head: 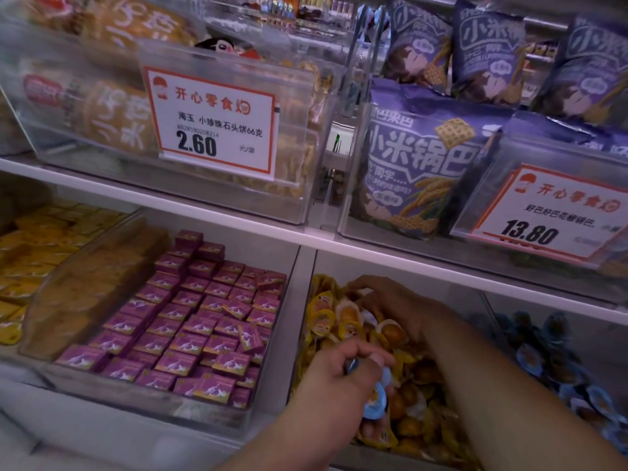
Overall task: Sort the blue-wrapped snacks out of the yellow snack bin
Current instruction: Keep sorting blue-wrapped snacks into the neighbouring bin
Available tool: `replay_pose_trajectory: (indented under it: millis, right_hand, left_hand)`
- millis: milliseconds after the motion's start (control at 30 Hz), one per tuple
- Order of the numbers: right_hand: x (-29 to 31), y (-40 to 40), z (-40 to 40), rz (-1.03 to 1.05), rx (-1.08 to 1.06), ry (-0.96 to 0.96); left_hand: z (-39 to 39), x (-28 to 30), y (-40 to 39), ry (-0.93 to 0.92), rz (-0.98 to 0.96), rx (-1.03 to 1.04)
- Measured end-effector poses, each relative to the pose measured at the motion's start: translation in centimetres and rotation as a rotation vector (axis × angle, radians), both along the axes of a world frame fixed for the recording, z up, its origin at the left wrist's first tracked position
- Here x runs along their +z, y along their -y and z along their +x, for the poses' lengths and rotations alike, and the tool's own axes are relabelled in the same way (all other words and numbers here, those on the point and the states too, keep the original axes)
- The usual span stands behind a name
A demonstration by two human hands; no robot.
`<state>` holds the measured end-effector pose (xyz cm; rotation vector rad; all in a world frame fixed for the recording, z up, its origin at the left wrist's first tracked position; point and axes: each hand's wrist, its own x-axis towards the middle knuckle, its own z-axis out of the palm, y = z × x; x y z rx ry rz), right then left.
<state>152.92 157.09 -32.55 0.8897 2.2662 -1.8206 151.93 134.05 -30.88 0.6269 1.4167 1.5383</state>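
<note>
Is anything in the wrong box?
Yes. A blue-wrapped snack sits among yellow-wrapped snacks near the right hand. The left hand holds more blue-wrapped snacks.

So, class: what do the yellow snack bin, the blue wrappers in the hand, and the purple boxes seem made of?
Yellow snack bin: clear rigid plastic, probably acrylic; contents show through. Blue-wrapped snacks in the left hand: glossy plastic film, judging by highlights. Purple boxes: likely printed card, given crisp square edges.
</note>
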Motion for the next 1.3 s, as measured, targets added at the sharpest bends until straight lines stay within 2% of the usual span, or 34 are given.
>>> replay_pose_trajectory:
  millis: [67, 100, 167, 267, 333, 400, 467, 567, 700, 800, 900, 1033, 1133, 1233, 1300]
  right_hand:
    - [1.5, 0.1, 0.6, -0.244, -0.061, 0.089]
    - [2.1, 0.2, 0.9, -0.295, -0.056, 0.133]
    - [3.6, 0.6, 1.9, -0.285, -0.044, 0.163]
    - [5.6, 1.8, 4.6, -0.363, -0.067, 0.063]
    - [6.2, 2.4, 6.8, -0.327, -0.025, 0.011]
    - [6.3, 3.1, 8.9, -0.186, 0.081, 0.024]
    - [6.4, 3.8, 10.4, 0.041, 0.213, 0.065]
    - [6.6, 5.2, 11.7, 0.422, 0.263, 0.104]
    - [5.2, 7.9, 13.5, 0.968, 0.176, 0.155]
    - [3.3, 9.2, 14.4, 1.195, 0.113, 0.186]
    - [2.5, 9.4, 13.6, 1.165, 0.072, 0.171]
    - [1.1, 10.0, 13.1, 1.052, 0.142, 0.145]
    - [0.3, 10.1, 13.4, 1.014, 0.171, 0.069]
    - [0.3, 9.9, 13.8, 0.931, 0.091, -0.061]
    - [1.1, 9.8, 14.0, 0.846, -0.082, -0.193]
  left_hand:
    - [0.0, -0.1, 0.0, -0.001, -0.001, 0.006]
    - [0.0, -0.2, -0.1, 0.02, -0.003, 0.022]
    - [0.0, -0.3, -0.2, 0.065, -0.005, 0.089]
    - [0.2, -0.5, -0.5, 0.07, -0.006, 0.203]
    - [0.4, -0.4, -0.7, 0.078, 0.006, 0.234]
    - [0.6, 0.0, -0.9, 0.126, 0.03, 0.248]
    - [0.6, 0.1, -0.9, 0.153, 0.032, 0.255]
    - [0.2, -0.5, -1.0, 0.035, -0.026, 0.238]
    - [-0.8, -2.0, -1.4, -0.636, -0.183, 0.103]
    - [-0.4, -2.2, -1.7, -0.933, -0.271, 0.062]
    - [-0.4, -2.7, -2.3, -1.085, -0.304, 0.095]
    - [-1.0, -3.1, -3.0, -1.096, -0.316, 0.106]
    - [-1.9, -3.2, -3.4, -1.086, -0.279, 0.033]
    - [-1.9, -2.9, -3.6, -1.106, -0.205, 0.024]
    - [-1.7, -2.3, -3.7, -1.072, -0.136, 0.164]
